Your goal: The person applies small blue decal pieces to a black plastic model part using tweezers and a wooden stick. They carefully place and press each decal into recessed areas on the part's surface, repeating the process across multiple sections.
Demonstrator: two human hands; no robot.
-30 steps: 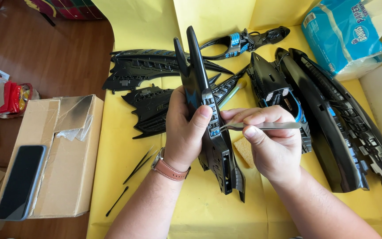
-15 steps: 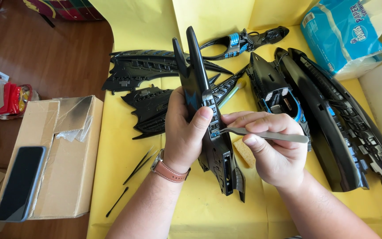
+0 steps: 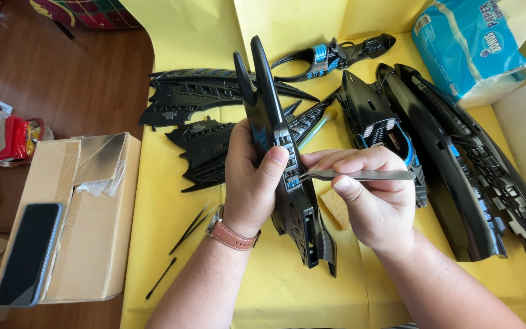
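Black model part (image 3: 287,176) in left hand (image 3: 248,183) runs lengthwise, tip pointing away

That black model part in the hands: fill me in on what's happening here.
A person's left hand grips a long black model part with small blue panels, holding it up over the yellow paper. The right hand pinches metal tweezers, their tip against the part's blue-panelled edge. More black model pieces lie spread across the paper. To the left, a phone rests on a cardboard box.
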